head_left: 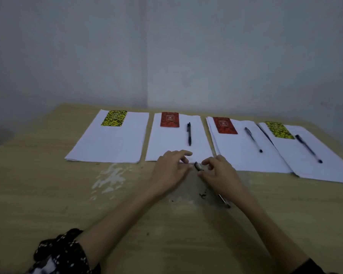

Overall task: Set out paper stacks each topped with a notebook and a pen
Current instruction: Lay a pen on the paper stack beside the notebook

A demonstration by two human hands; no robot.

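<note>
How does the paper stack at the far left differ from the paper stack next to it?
The far-left stack carries a yellow notebook; the second stack carries a red notebook. The far-left stack has no pen; the second has a black pen lying beside its notebook. Both are white and lie flat on the table.

The print on the red notebooks is too blurred to read.

View: single head-worn wide-angle | Aim: forward and down across the table toward the corner walls | Range: near, forearms entering from the bottom edge
</note>
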